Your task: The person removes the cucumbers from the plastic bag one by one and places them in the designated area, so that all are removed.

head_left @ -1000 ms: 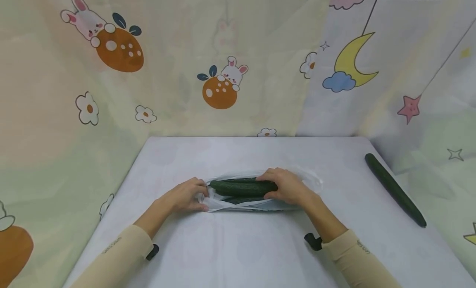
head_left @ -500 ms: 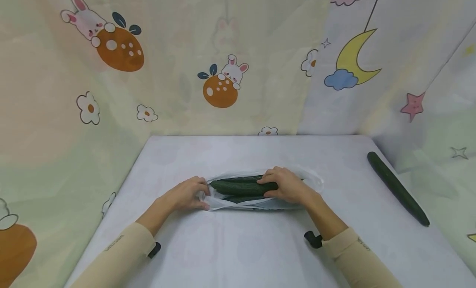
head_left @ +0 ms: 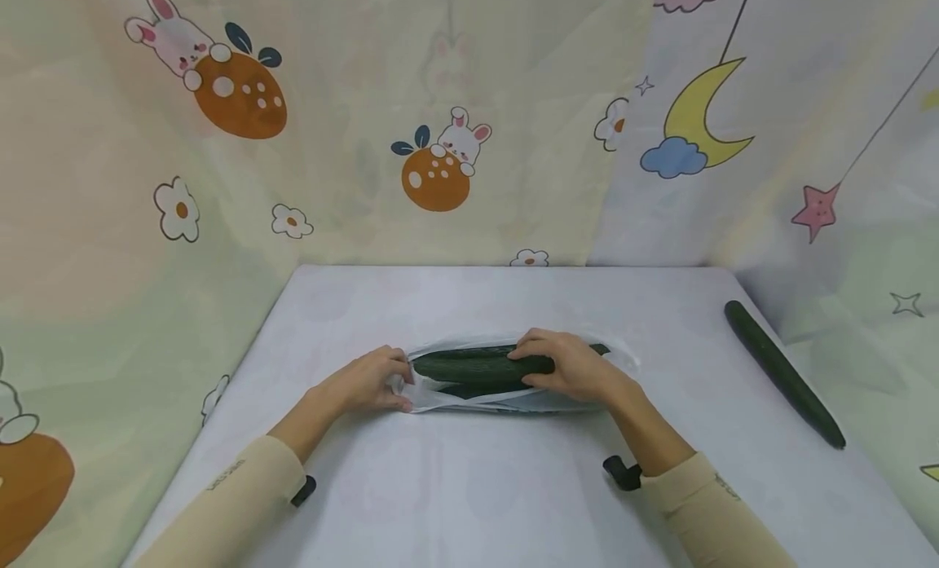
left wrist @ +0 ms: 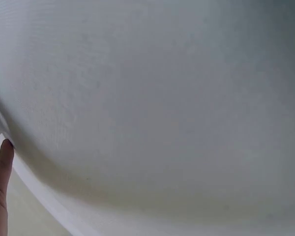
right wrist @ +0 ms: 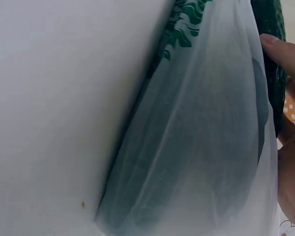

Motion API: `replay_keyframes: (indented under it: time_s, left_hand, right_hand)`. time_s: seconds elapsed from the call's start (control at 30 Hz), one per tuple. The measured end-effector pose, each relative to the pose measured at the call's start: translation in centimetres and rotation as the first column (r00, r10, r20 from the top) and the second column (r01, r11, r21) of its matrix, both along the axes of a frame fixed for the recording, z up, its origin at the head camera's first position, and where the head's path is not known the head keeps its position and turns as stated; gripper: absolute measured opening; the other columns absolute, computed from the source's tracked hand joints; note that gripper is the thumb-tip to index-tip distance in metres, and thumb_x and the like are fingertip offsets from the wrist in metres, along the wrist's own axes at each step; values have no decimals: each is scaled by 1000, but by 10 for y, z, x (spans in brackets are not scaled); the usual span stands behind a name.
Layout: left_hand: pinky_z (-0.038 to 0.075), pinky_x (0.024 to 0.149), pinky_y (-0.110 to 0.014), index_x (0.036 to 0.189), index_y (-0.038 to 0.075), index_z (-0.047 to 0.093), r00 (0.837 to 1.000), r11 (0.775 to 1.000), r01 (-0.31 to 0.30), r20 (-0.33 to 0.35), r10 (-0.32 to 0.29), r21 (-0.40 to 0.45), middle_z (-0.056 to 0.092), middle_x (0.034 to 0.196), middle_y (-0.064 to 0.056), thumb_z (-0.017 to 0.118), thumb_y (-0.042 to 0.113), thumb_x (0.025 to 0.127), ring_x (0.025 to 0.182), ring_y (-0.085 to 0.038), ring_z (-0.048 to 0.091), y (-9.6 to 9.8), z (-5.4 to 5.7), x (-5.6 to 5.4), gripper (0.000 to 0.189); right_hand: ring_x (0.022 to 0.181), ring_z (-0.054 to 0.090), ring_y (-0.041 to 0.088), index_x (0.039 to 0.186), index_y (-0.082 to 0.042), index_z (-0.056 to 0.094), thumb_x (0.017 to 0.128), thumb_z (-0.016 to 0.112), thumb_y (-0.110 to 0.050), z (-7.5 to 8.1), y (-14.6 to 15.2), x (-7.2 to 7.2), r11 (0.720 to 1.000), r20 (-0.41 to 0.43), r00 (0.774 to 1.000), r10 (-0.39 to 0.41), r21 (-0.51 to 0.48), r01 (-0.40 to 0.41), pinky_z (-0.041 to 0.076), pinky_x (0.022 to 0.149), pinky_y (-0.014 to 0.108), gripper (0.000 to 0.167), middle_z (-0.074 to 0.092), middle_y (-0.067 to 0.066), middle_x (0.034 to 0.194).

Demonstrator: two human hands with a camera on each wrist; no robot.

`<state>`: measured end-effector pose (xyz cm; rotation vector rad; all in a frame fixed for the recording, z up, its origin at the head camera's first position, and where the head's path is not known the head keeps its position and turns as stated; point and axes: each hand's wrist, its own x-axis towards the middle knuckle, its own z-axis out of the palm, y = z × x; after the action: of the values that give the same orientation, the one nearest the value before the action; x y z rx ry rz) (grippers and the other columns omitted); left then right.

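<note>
A white, thin plastic bag [head_left: 528, 403] lies open across the middle of the table, with several dark green cucumbers in its mouth. My left hand [head_left: 370, 380] pinches the bag's left edge; in the left wrist view only some fingers [left wrist: 2, 169] show, at the edge of white film. My right hand [head_left: 568, 364] grips the right part of the top cucumber [head_left: 462, 367], thumb in front and fingers over it. The right wrist view shows the thumb [right wrist: 280, 49] against the cucumber [right wrist: 271, 22], beside the bag's green-printed side. Another cucumber end [head_left: 600, 349] shows beyond the right hand.
A single cucumber [head_left: 783, 374] lies slantwise near the right edge of the white-covered table [head_left: 440, 486]. Patterned cloth [head_left: 337, 128] with rabbits, flowers and a moon hangs behind the table and at its sides.
My right hand has shifted slightly right with the top cucumber, and a dark cucumber end now shows to its right. The left hand keeps its hold on the bag's edge.
</note>
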<state>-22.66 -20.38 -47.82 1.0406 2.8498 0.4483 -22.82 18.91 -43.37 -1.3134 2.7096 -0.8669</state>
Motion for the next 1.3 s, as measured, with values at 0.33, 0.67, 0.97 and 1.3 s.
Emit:
replay_keyframes:
  time_s: [0.33,0.67,0.97,1.3]
  left_hand:
    - [51,97,-42,101,24,74,998,999,-48,34,47,10,65,119,4,86,47,81,114,-19,59,-1,-2,5,33]
    - [51,96,-39,102,26,74,999,999,-43,22,43,17,62,115,11,86,47,80,109,-14,56,-1,-2,6,33]
    - [51,99,-39,103,23,74,998,998,-54,10,55,-25,64,120,6,88,45,79,112,-16,56,-2,3,0,35]
    - [49,103,-39,106,24,74,997,998,-59,46,60,-17,63,121,9,86,48,80,116,-15,57,-2,1,3,37]
  right_hand:
    - [108,64,13,124,-14,72,86,83,-7,5,-11,-2,977,-14,995,95,-188,-96,57,89,32,40,66,-5,119]
    - [108,65,15,124,-11,71,85,84,-6,40,-16,-6,962,-144,984,102,-239,-135,56,91,34,42,68,-2,117]
    - [105,64,15,122,-10,71,82,84,-2,71,5,-3,954,-211,977,38,-283,-99,54,89,26,43,68,-2,115]
    - [103,67,16,126,-8,69,80,85,3,82,6,0,879,-89,996,-13,-476,-31,60,84,31,49,66,5,122]
